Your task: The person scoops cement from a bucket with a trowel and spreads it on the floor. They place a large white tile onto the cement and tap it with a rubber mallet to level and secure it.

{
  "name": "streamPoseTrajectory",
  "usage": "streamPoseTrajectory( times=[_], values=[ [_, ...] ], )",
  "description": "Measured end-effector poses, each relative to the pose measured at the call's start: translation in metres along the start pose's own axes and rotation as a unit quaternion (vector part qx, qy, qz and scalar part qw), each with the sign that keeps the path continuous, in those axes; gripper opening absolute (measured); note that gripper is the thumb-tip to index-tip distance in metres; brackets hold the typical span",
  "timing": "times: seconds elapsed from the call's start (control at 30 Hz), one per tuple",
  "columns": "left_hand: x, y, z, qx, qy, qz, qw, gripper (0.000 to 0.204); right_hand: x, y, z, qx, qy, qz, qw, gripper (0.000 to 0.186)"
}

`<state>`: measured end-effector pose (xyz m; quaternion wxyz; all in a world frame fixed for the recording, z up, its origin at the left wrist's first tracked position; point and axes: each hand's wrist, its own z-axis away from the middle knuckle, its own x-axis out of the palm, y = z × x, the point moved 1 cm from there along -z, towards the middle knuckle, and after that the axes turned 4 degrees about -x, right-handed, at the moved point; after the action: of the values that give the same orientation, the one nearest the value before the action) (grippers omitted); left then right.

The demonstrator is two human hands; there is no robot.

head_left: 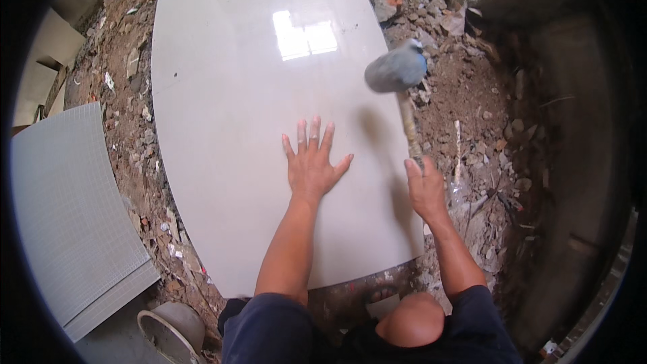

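Observation:
A large, glossy pale tile point(229, 162) lies on rubble ground before me, reflecting a bright window near its far part. My left hand point(310, 165) rests flat on the tile's middle, fingers spread and fingertips dusted whitish. In my right hand point(426, 192) is the handle of a rubber mallet point(394, 69), fingers wrapped round it. The mallet's dark grey head, bluish on its right end, is raised above the tile's right edge, slightly blurred. Its shadow falls on the tile to the left of the handle.
Broken stones and soil point(465, 94) border the tile on both sides. At the left lies a stack of grey, grid-lined tiles point(74, 209), with a bucket point(176, 327) at its near end. A low wall point(573, 128) runs along the right. My bent knee point(412, 320) is at the near edge.

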<state>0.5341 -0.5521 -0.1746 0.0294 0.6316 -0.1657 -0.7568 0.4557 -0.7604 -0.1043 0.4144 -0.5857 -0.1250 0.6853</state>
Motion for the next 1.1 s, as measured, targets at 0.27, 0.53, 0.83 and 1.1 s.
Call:
streamPoseTrajectory(
  times=[0.27, 0.53, 0.83, 1.1],
  values=[
    [0.003, 0.001, -0.002, -0.009, -0.011, -0.022, 1.0, 0.081, 0.01, 0.011, 0.015, -0.02, -0.001, 0.005, 1.0, 0.039],
    [-0.001, 0.004, -0.002, -0.029, -0.056, -0.052, 0.997, 0.086, 0.011, 0.012, 0.03, 0.027, -0.026, -0.124, 0.992, 0.037],
    [-0.004, 0.005, -0.003, -0.042, -0.067, -0.049, 0.996, 0.09, 0.001, 0.03, 0.029, -0.036, 0.09, -0.121, 0.988, 0.031],
    [-0.001, 0.004, -0.002, -0.031, -0.021, -0.066, 0.997, 0.089, 0.0, 0.028, 0.015, -0.038, 0.017, 0.115, 0.992, 0.03]
  ],
)
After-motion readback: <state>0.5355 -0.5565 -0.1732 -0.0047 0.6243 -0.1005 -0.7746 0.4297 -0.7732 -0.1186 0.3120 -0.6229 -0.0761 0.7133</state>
